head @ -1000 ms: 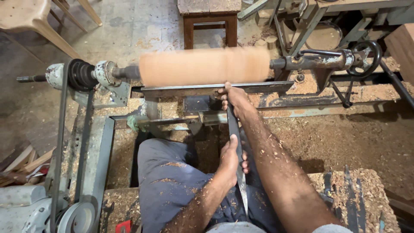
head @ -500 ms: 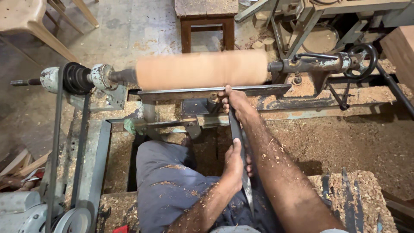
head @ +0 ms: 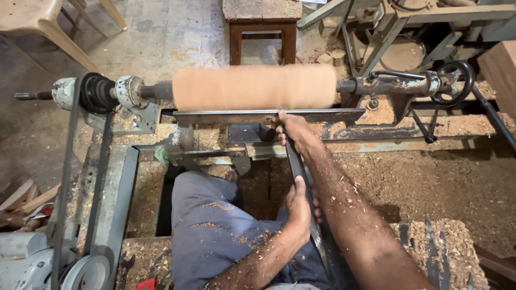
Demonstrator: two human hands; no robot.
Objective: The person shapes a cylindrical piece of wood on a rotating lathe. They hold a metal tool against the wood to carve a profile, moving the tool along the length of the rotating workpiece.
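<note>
Here, right hand [head: 290, 128] clamped on long chisel [head: 297, 166] at tool rest [head: 215, 116], left hand [head: 299, 207] fisted round handle — spinning wood cylinder [head: 252, 87].

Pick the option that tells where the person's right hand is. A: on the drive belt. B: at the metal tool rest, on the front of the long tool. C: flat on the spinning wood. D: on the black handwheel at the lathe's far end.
B: the right hand sits at the metal tool rest, gripping the front of the long tool just below the blurred wooden cylinder, while the left hand grips the tool farther back.
</note>
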